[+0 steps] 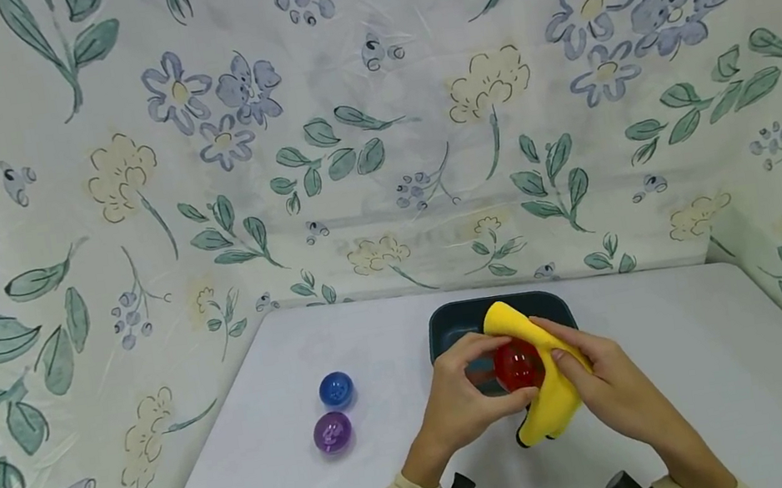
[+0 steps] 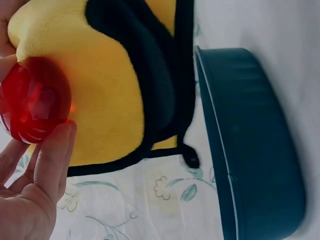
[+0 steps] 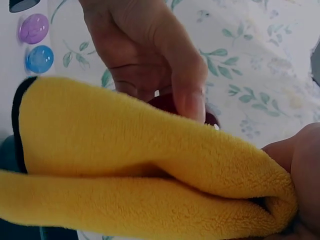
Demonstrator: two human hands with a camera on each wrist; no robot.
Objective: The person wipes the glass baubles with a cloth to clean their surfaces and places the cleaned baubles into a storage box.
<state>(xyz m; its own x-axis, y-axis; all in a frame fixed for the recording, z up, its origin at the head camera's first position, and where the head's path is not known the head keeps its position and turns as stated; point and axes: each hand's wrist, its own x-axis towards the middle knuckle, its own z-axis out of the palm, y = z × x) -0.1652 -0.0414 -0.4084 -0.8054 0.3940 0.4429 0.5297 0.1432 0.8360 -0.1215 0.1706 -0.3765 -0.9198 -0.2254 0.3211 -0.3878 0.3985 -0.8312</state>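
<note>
Here, from my seat at the remote station, I see the left hand (image 1: 460,402) curled round a red ball (image 1: 518,365), fingers and thumb gripping it from the left side, just above the white table (image 1: 688,402). The right hand (image 1: 610,388) holds a yellow cloth (image 1: 550,397) against the ball's right side, its fingers lying over the cloth and pressing it to the ball — the cloth arches over the top of the ball and hangs down below the hands. On the left wrist view the ball shows as clear red plastic, pinched between fingertips, with the cloth directly behind it; the cloth has a black edging and a darker inner face there. The right wrist view shows the cloth folded thick in front of the camera, the left hand's thumb resting at its upper edge, and only a sliver of the ball peeking out beneath that thumb. Behind the hands sits a dark tray (image 1: 448,321), its far rim visible past the cloth; the ball is held in front of and partly over it. Well off to the left on the table lie a blue ball (image 1: 336,390) and a purple ball (image 1: 332,432), just beside each other — the blue one farther from me. A flowered sheet (image 1: 344,133) hangs as a backdrop round the table.
</note>
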